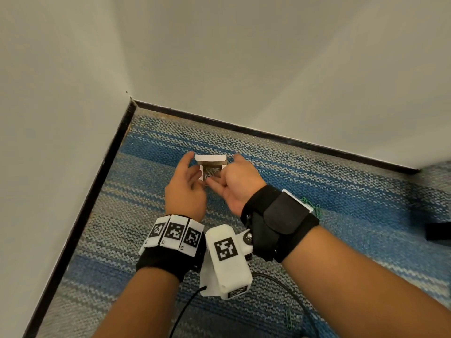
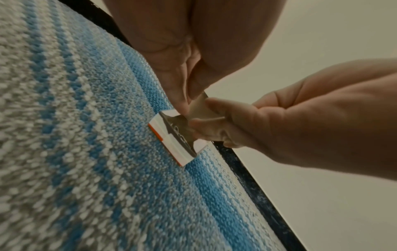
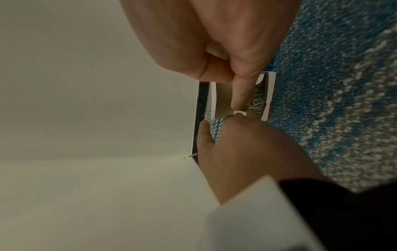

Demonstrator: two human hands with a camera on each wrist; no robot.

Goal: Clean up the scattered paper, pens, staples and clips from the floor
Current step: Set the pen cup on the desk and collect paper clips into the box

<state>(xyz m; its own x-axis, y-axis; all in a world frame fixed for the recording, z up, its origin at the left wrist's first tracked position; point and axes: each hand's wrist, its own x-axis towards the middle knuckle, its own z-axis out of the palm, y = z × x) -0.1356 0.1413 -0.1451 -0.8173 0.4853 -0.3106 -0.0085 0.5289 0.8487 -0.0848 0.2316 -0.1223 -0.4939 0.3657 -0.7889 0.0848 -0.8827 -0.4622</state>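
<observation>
Both hands hold the open clip box (image 1: 211, 168) over the carpet (image 1: 317, 186): left grip (image 1: 186, 191) pinches its side flap, right grip (image 1: 238, 185) pinches its other side.

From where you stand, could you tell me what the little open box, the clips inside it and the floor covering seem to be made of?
The box looks like thin card: white matte outside, brown inside, with folded flaps. The clips inside it look like bare metal wire, silvery and glinting, though they are too small to be sure. The carpet looks like looped woven textile, with a nubbly surface in blue and grey stripes.
</observation>
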